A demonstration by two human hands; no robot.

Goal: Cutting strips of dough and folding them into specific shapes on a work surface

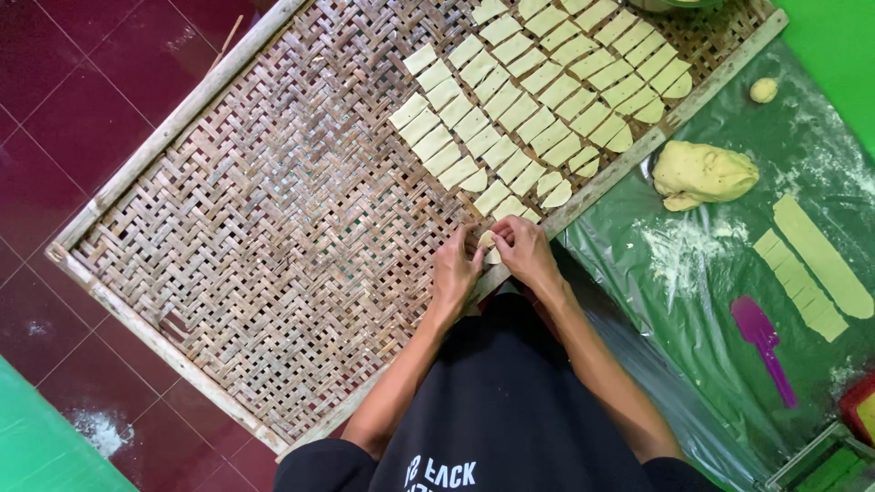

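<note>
No packages, labels, signs or screens are in view.

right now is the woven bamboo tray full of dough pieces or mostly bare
Mostly bare: the dough pieces fill only the far right corner of the woven bamboo tray; the rest shows open weave.

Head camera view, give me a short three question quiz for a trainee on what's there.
1. True or false: both hands hold one dough piece at the woven tray's near edge.
2. What lies nearest the purple scraper? A) dough ball B) cut dough strips C) tray
3. What colour is the sheet under the dough lump?

Key: 1 true; 2 B; 3 green. The left hand and right hand pinch it together.
</note>
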